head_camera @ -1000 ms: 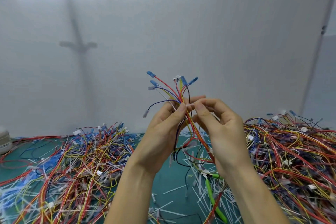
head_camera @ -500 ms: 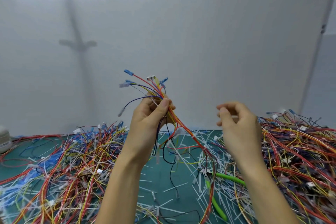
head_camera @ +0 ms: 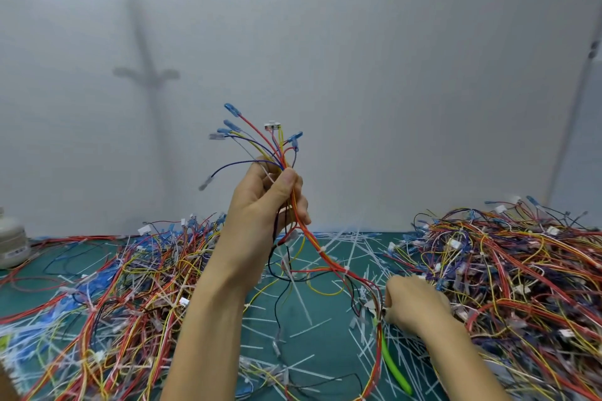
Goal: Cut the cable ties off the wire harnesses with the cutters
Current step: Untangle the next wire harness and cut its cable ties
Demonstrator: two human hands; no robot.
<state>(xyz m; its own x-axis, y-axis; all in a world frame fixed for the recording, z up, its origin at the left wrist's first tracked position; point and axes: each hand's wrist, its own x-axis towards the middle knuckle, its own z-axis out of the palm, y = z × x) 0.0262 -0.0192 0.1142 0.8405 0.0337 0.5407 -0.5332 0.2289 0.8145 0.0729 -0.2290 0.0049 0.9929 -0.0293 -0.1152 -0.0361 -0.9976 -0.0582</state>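
Clenching harness (head_camera: 325, 256) in left grip (head_camera: 260, 205), raised above table (head_camera: 329, 347), tail trailing down toward right grip (head_camera: 417, 303). Curled low at head of green cutters (head_camera: 394, 365) on table; cannot tell whether grasping them.

I'm holding my left hand (head_camera: 264, 205) up, forearm near upright, thumb and curled fingers gripping the wire harness (head_camera: 321, 254). I'm reaching my right hand (head_camera: 418, 306) forward and low, back facing up, fingers curling under; grip hidden.

My multicoloured harness (head_camera: 282, 163) upright, ends fanned out — green-handled cutters (head_camera: 394, 365) flat below among cut white ties (head_camera: 299, 299).
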